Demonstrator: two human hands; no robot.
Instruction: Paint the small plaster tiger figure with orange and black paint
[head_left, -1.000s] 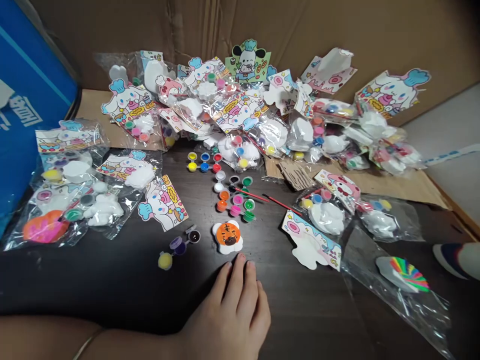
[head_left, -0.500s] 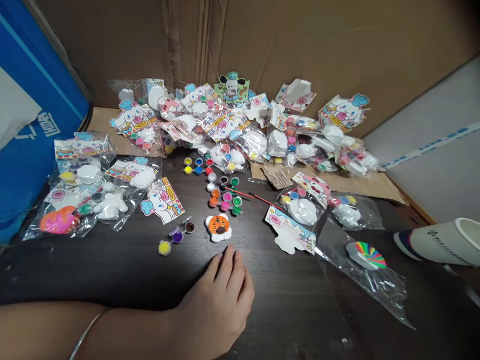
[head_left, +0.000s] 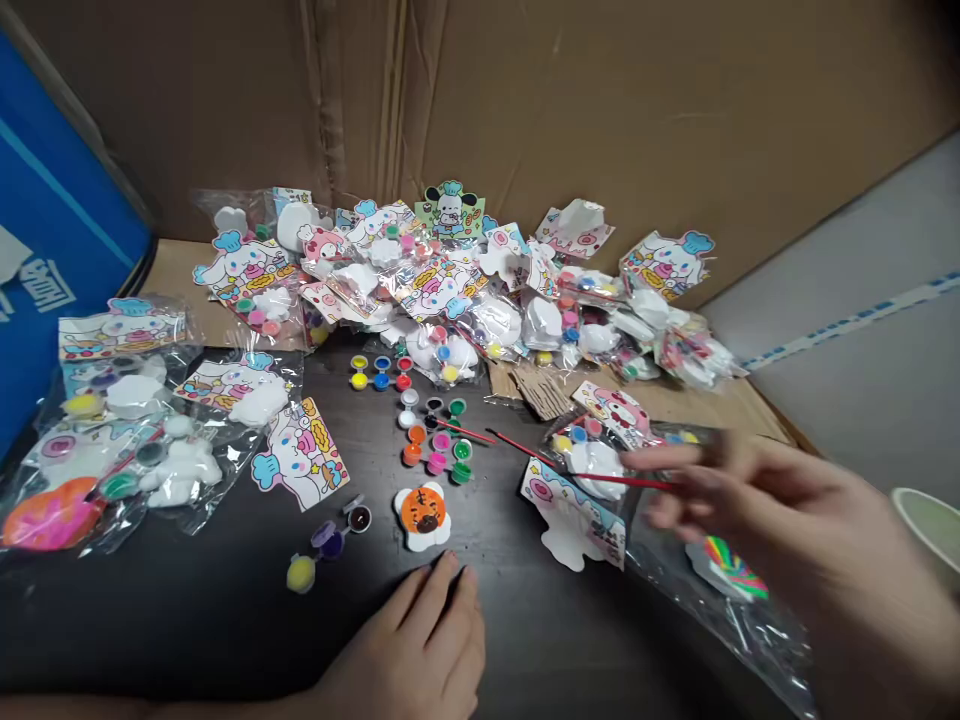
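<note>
Pinching a red paintbrush [head_left: 622, 480], the right hand [head_left: 780, 515] points leftward.

Looks dim; shows glare on plastic bags [head_left: 232, 440], motion blur across the right hand [head_left: 780, 520], darkness in the upper-right corner.

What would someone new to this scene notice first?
Probably the orange-faced figurine on the dark table, just beyond the left hand. The blurred right hand holds a red brush at the right. Behind, bagged white figurines lie heaped before the brown cardboard.
</note>
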